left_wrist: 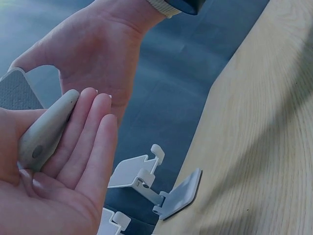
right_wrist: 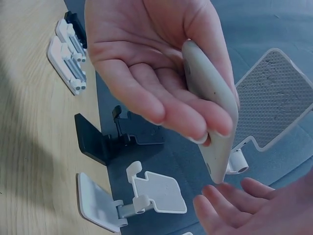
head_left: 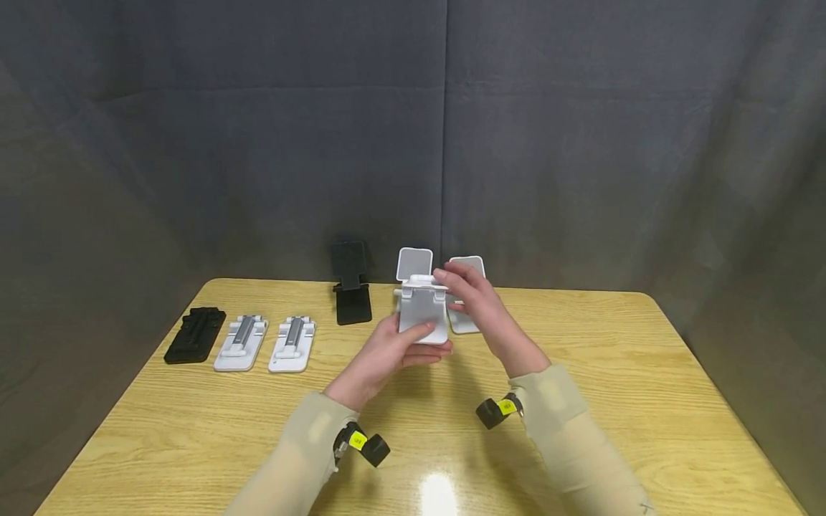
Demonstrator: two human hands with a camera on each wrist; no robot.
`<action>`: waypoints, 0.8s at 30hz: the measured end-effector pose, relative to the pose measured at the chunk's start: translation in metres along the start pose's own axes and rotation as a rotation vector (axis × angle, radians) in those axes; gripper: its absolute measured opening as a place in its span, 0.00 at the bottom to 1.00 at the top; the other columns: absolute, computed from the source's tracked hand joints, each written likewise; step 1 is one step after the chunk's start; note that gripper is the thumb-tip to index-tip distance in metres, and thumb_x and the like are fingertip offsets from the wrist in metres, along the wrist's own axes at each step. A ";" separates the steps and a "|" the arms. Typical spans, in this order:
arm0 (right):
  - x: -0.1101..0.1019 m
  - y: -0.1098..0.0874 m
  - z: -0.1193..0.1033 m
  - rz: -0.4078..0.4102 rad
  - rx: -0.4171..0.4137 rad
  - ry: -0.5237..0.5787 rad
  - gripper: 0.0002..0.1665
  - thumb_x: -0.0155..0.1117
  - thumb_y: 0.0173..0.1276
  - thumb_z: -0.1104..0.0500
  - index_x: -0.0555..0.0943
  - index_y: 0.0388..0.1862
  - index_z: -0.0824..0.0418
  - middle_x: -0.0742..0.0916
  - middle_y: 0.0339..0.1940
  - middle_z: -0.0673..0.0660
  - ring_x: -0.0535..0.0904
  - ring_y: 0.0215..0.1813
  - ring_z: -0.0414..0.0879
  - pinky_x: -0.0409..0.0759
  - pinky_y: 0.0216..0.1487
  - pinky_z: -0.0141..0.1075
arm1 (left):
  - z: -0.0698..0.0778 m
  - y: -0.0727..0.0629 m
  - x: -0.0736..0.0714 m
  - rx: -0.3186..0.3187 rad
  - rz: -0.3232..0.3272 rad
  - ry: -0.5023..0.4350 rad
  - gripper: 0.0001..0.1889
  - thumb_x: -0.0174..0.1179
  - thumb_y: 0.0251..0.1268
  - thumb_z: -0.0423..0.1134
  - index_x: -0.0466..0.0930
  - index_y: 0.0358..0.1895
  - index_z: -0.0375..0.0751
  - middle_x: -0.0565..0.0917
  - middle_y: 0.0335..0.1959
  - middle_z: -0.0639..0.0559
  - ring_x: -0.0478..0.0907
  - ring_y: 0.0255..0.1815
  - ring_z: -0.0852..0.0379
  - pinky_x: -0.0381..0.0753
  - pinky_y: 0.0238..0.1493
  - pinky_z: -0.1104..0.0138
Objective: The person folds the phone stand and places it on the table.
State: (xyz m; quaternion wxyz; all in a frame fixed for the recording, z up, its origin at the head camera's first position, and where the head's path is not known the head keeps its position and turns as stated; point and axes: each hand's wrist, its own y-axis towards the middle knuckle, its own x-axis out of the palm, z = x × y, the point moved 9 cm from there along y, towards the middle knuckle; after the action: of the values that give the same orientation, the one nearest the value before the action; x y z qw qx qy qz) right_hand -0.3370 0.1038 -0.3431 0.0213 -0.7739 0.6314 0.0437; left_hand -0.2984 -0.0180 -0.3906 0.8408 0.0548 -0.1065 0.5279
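As the head view looks down, the left hand [head_left: 387, 350] pinches the white stand [head_left: 422, 315] by its lower plate, thumb laid on the top face and fingers underneath, lifting it clear of the wooden bench [head_left: 581, 387]. Its grip is closed on that plate. The right hand [head_left: 482, 304] is beside the stand's hinge end, its grip loose with fingers extended and holding nothing that can be seen. Behind the held stand are two unfolded white stands [head_left: 467, 326], partly covered by the hands and the stand; left of them is an unfolded black stand [head_left: 353, 308]. Farther left, a folded black stand [head_left: 196, 335] and two folded white stands [head_left: 290, 347] lie in a row. A dark curtain [head_left: 581, 143] hangs behind.

From the left wrist, the lower plate shows nearly edge-on against the left hand's fingers, which lie long beneath it. The right hand spans the space beyond, its thumb reaching to the edge of a grey panel; contact is unclear.

From the right wrist, the left thumb is behind the plate and the fingers curl across its front. The stand's textured panel angles away, and the right hand's spread fingertips are just below the plate's end.
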 end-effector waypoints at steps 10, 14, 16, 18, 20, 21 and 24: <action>0.003 0.000 0.006 -0.065 0.020 0.042 0.45 0.58 0.74 0.42 0.59 0.78 0.69 0.73 0.71 0.66 0.70 0.71 0.61 0.69 0.71 0.53 | 0.005 0.000 0.000 -0.024 -0.023 -0.081 0.35 0.40 0.82 0.59 0.60 0.72 0.30 0.85 0.49 0.29 0.87 0.47 0.45 0.83 0.55 0.53; 0.004 0.000 0.008 -0.072 0.030 0.041 0.46 0.58 0.74 0.41 0.59 0.78 0.68 0.74 0.70 0.65 0.71 0.70 0.61 0.69 0.71 0.52 | 0.007 0.000 0.000 -0.024 -0.031 -0.110 0.37 0.31 0.81 0.64 0.55 0.75 0.36 0.82 0.53 0.26 0.86 0.48 0.44 0.82 0.56 0.52; 0.004 -0.001 0.008 -0.074 0.030 0.043 0.45 0.58 0.74 0.42 0.59 0.78 0.68 0.74 0.70 0.66 0.72 0.69 0.61 0.70 0.70 0.52 | 0.006 0.000 0.000 -0.032 -0.031 -0.127 0.38 0.28 0.81 0.65 0.56 0.76 0.36 0.81 0.55 0.26 0.86 0.49 0.43 0.82 0.56 0.52; 0.005 -0.001 0.009 -0.083 0.028 0.037 0.44 0.57 0.75 0.43 0.59 0.78 0.69 0.74 0.70 0.66 0.72 0.69 0.62 0.70 0.70 0.52 | 0.005 0.000 -0.001 -0.042 -0.022 -0.146 0.40 0.26 0.80 0.66 0.58 0.75 0.36 0.81 0.55 0.26 0.86 0.49 0.42 0.82 0.56 0.52; 0.006 -0.001 0.010 -0.093 0.031 0.035 0.43 0.57 0.75 0.44 0.60 0.77 0.69 0.74 0.70 0.66 0.73 0.69 0.62 0.70 0.70 0.52 | 0.005 0.000 -0.002 -0.048 -0.013 -0.162 0.44 0.25 0.78 0.69 0.60 0.74 0.34 0.82 0.55 0.28 0.86 0.49 0.41 0.82 0.56 0.52; 0.007 -0.002 0.011 -0.099 0.033 0.033 0.43 0.56 0.75 0.44 0.60 0.77 0.69 0.75 0.69 0.66 0.73 0.68 0.62 0.71 0.69 0.52 | 0.005 0.000 -0.002 -0.048 -0.010 -0.168 0.45 0.25 0.77 0.71 0.61 0.74 0.33 0.81 0.55 0.28 0.86 0.49 0.41 0.82 0.56 0.52; 0.009 -0.003 0.013 -0.115 0.041 0.014 0.43 0.56 0.75 0.43 0.61 0.77 0.69 0.76 0.68 0.66 0.73 0.68 0.61 0.72 0.69 0.51 | 0.006 0.000 -0.002 -0.046 -0.008 -0.168 0.48 0.24 0.75 0.73 0.62 0.73 0.31 0.80 0.57 0.25 0.86 0.50 0.41 0.82 0.57 0.51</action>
State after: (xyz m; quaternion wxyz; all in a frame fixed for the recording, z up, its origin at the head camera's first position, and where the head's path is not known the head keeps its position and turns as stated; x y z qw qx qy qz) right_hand -0.3331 0.0971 -0.3568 0.0351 -0.8085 0.5869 0.0242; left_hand -0.2999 -0.0209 -0.3848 0.8321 0.0799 -0.1885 0.5154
